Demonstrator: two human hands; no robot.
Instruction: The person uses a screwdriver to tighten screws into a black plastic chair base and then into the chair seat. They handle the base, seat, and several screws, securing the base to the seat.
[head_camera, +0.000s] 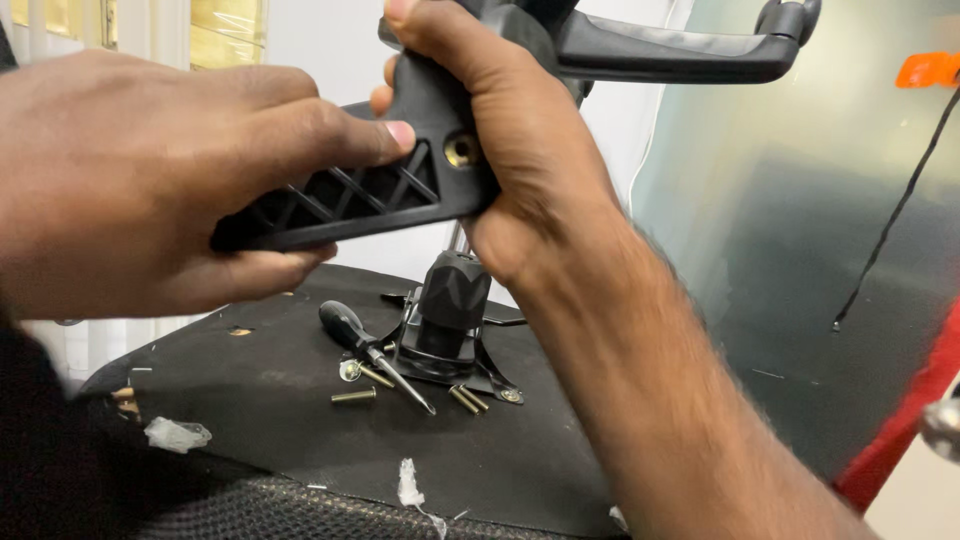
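Observation:
Both of my hands hold a black plastic chair armrest bracket (345, 200) up close to the camera. My left hand (150, 180) wraps the ribbed lower end, its thumb lying on the lattice. My right hand (500, 130) grips the middle of the bracket beside a brass screw hole (461, 151). The curved arm pad (680, 50) of the piece runs off to the upper right. Below lies the upturned black chair seat (300, 420) with its black centre mechanism (450, 310), a black-handled screwdriver (370, 350) and several brass bolts (353, 396).
Scraps of white plastic wrap (177, 434) lie on the seat's near edge. A greenish glass panel (800, 250) stands at the right, with a black cable hanging over it and a red edge (900, 420) at its bottom. White wall behind.

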